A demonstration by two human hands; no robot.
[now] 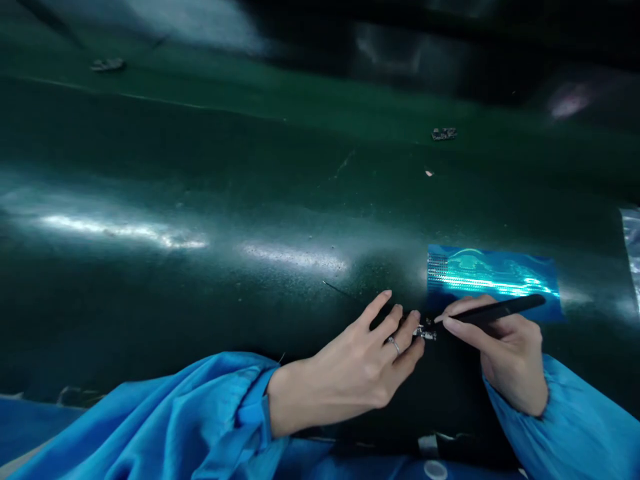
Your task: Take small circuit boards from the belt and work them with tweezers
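The dark green bench spreads under everything, and the shiny blue sheet lies on it, just beyond my right hand. My left hand comes in palm down, its outer fingers loosely spread, thumb and forefinger drawn close together and seeming to pinch the small metallic part by its left end. My right hand is closed in a pen grip on the slim black tool, which slants from upper right down to its tip at the left.

The metallic part sits between my hands, its long axis running roughly left to right and dipping slightly rightward. My left fingertips are nearer, touching it; the tool's tip is just beside its upper right side, and I can't tell whether they touch.
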